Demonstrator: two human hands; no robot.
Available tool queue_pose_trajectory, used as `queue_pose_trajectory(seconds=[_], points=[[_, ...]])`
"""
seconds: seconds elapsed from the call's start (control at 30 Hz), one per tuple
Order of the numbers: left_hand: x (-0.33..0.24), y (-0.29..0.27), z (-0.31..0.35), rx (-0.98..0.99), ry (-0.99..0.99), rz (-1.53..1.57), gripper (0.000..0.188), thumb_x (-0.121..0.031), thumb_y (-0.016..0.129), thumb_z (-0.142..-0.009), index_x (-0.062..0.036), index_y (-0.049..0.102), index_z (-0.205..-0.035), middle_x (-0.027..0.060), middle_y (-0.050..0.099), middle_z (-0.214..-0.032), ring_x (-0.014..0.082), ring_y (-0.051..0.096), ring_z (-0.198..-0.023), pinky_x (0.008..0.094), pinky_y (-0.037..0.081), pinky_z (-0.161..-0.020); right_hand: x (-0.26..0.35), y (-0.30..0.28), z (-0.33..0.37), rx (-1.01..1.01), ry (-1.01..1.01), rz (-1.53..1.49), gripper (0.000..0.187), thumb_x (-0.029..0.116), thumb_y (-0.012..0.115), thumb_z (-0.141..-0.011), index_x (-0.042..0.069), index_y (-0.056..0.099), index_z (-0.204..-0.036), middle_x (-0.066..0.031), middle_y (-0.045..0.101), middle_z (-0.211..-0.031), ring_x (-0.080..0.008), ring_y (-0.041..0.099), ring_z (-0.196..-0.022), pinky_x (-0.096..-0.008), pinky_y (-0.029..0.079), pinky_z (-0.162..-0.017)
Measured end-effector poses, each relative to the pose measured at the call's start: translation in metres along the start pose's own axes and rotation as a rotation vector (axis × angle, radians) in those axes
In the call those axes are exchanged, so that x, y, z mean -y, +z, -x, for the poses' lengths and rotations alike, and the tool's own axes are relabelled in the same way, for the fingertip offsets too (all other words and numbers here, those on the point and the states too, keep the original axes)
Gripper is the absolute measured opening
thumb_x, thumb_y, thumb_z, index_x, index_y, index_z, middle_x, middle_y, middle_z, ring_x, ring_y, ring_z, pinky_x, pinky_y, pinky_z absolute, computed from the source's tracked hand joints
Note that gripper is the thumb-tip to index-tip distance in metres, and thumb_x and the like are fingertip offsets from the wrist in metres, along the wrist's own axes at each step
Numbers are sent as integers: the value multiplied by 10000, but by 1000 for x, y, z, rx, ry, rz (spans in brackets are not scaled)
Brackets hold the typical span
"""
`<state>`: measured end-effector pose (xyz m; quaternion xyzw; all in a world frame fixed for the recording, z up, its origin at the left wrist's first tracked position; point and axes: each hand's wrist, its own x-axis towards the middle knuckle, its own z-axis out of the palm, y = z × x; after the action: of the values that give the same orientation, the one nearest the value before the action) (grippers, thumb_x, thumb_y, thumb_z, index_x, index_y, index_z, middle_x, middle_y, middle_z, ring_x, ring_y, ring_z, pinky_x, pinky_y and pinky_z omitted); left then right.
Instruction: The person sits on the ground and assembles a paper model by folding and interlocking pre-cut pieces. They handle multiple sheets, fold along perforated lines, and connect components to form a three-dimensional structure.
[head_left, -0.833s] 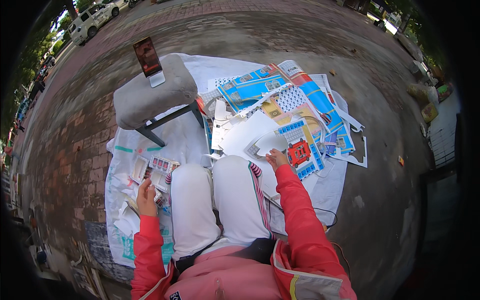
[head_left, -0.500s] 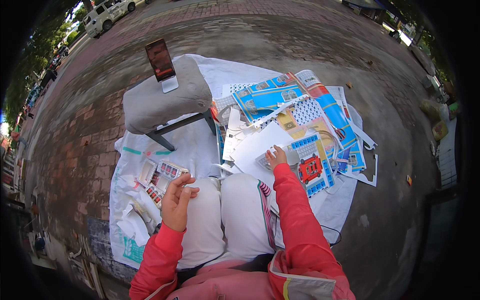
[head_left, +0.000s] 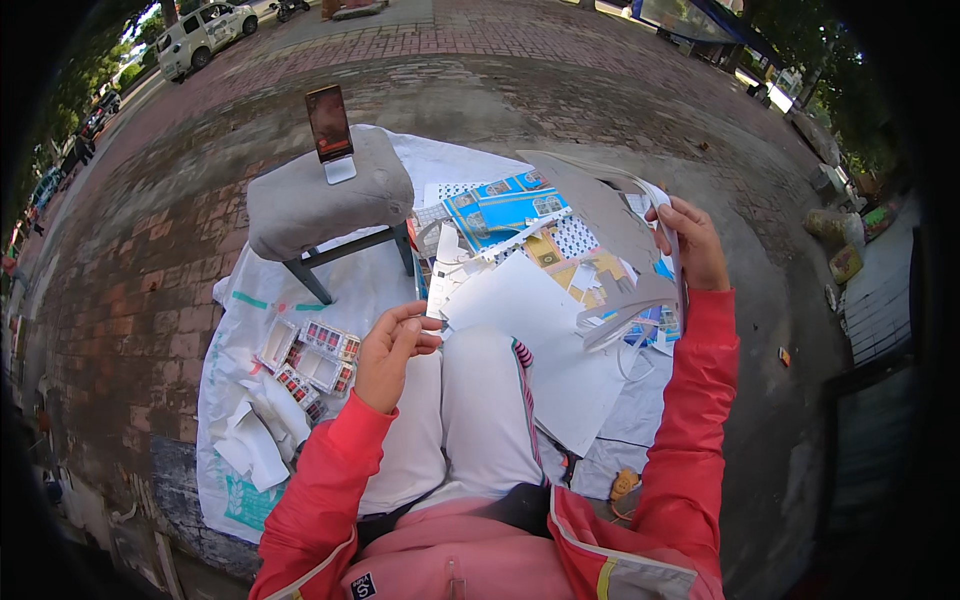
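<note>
My right hand (head_left: 695, 240) is closed on the edge of a grey-backed cardboard sheet (head_left: 585, 195) with cut-out openings, raised over the printed sheets. Thin strips of the cardboard hang below it. Above my left knee, my left hand (head_left: 393, 352) has its fingers loosely bent and apart, with nothing visible in them. Its fingertips are near a narrow white cut piece (head_left: 447, 265). A blank white sheet (head_left: 520, 318) lies by my right knee. Blue printed sheets (head_left: 500, 212) and dotted and yellow printed pieces (head_left: 570, 240) are partly hidden under the raised cardboard.
On a grey padded stool (head_left: 290, 205) stands a phone (head_left: 330, 125) on a white stand. Small windowed card models (head_left: 325, 355) and white paper scraps (head_left: 255, 440) lie at the left on a white sack cloth (head_left: 365, 300). A small tan object (head_left: 625, 484) is near my right sleeve.
My right hand has moved up and right and now grips the raised cardboard. The red car picture is out of sight; more blank white sheet shows. My left hand has shifted right and slightly up.
</note>
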<state>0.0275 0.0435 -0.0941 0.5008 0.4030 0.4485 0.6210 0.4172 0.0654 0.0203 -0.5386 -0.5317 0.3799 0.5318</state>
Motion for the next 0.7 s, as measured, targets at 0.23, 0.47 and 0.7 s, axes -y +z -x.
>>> queue_pose_trajectory(seconds=[0.23, 0.47, 0.7], points=[[-50, 48, -37, 322, -47, 635, 919, -641, 549, -880, 73, 330, -1414, 261, 483, -1352, 318, 460, -1300, 447, 408, -1063, 94, 64, 99, 103, -254, 175, 174, 137, 580, -916, -3, 673, -961, -13, 511, -617, -97, 503, -545, -247, 369, -514], [-69, 16, -44, 294, -85, 712, 552, -329, 524, -988, 31, 405, -1388, 222, 536, -1328, 334, 538, -1234, 507, 422, -1056, 28, 159, 184, 605, -756, 952, 369, 49, 629, -702, 57, 600, -1070, -20, 525, -705, -190, 544, -756, -338, 469, -538], [10, -52, -4, 369, -26, 1095, 431, -214, 456, -1020, 4, 431, -1391, 196, 506, -1389, 341, 510, -1272, 531, 387, -1083, -43, 203, 223, 685, -503, 709, 299, 189, 612, -886, 64, 590, -1157, -41, 599, -775, -216, 572, -795, -331, 509, -626]])
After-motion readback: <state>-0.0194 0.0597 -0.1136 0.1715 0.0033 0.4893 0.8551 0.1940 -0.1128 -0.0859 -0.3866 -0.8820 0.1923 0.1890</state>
